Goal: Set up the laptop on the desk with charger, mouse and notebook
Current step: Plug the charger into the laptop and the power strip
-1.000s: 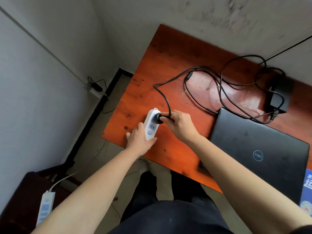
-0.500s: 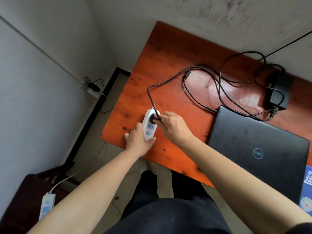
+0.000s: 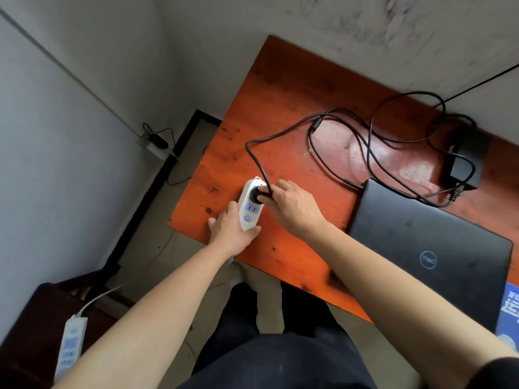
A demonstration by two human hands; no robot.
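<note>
A white power strip [image 3: 250, 210] lies near the left front corner of the orange desk [image 3: 283, 108]. My left hand [image 3: 230, 228] grips its near end. A black round plug [image 3: 257, 194] sits in the strip's far socket, and my right hand [image 3: 295, 203] pinches it. The black charger cable [image 3: 280, 133] loops across the desk to the black power brick [image 3: 463, 161] at the back right. A shut black laptop [image 3: 427, 248] lies on the right, with a thin cable end touching its far corner.
A blue-covered notebook [image 3: 509, 307] shows at the right edge beside the laptop. A second white power strip [image 3: 70, 349] lies on a dark stool at lower left. A wall socket with a plug [image 3: 154, 140] sits low on the left wall. My dark trousers fill the bottom.
The plug has gone from lying sideways at the strip's far socket to sitting down in it. The cable now runs up from the plug. Both hands kept their hold.
</note>
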